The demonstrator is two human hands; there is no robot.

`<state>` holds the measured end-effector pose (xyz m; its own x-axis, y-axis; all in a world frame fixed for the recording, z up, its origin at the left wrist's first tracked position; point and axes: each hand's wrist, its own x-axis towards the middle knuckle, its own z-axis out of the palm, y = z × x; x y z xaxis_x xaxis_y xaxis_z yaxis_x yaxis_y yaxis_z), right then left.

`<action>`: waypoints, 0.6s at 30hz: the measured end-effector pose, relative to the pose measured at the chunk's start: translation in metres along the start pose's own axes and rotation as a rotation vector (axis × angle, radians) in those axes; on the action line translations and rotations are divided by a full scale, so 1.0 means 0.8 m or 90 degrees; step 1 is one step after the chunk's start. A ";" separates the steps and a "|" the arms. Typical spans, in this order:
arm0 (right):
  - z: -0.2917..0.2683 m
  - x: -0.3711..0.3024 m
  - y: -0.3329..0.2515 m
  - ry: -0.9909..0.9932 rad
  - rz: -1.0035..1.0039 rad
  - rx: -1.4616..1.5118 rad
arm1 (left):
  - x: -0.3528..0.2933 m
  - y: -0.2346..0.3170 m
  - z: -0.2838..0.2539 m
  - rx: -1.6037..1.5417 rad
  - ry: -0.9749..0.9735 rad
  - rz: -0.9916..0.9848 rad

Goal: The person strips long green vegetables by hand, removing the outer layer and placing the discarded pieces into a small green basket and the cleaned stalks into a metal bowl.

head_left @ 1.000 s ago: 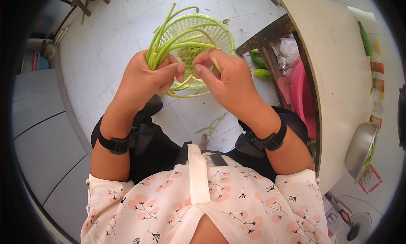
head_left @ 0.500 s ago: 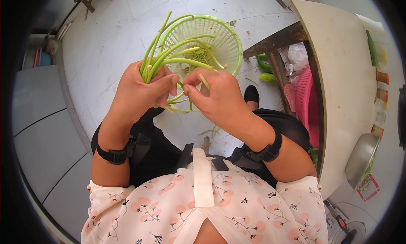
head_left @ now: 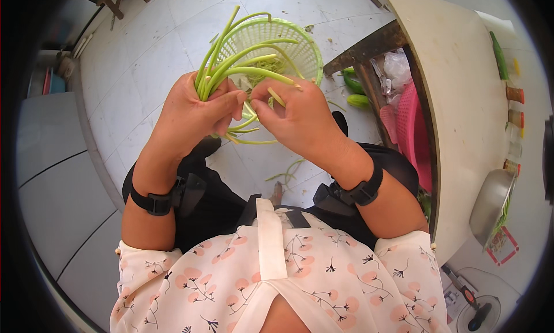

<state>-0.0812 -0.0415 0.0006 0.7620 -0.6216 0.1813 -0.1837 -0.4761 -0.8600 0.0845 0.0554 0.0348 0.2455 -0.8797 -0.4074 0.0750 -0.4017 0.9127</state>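
Arching up and out of the left hand (head_left: 193, 111), green stems (head_left: 232, 60).

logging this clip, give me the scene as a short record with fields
left hand: closed around a bunch of green stems
right hand: curled, with a short pale stem piece
pale green basket: on the floor beyond the hands, thin green bits inside
loose green strands: on the floor between the legs
right side: pale tabletop, metal bowl near its edge
below tabletop: pink basket, green vegetables
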 end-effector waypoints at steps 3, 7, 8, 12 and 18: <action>-0.004 -0.001 -0.001 -0.013 -0.050 -0.017 | 0.000 0.001 0.001 -0.008 -0.007 -0.013; -0.007 -0.004 -0.001 -0.038 -0.073 -0.021 | -0.001 0.006 0.005 -0.017 -0.010 -0.023; -0.006 -0.005 -0.002 -0.034 -0.080 -0.009 | -0.001 0.004 0.004 -0.016 -0.013 -0.025; -0.008 -0.003 -0.003 0.018 -0.099 0.003 | 0.002 0.000 0.002 -0.066 -0.016 0.010; -0.014 -0.002 -0.015 0.035 0.031 0.074 | 0.005 0.002 0.006 -0.080 -0.024 0.055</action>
<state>-0.0871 -0.0414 0.0162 0.7184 -0.6767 0.1614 -0.1442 -0.3718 -0.9170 0.0809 0.0501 0.0345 0.2195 -0.9197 -0.3257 0.1768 -0.2908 0.9403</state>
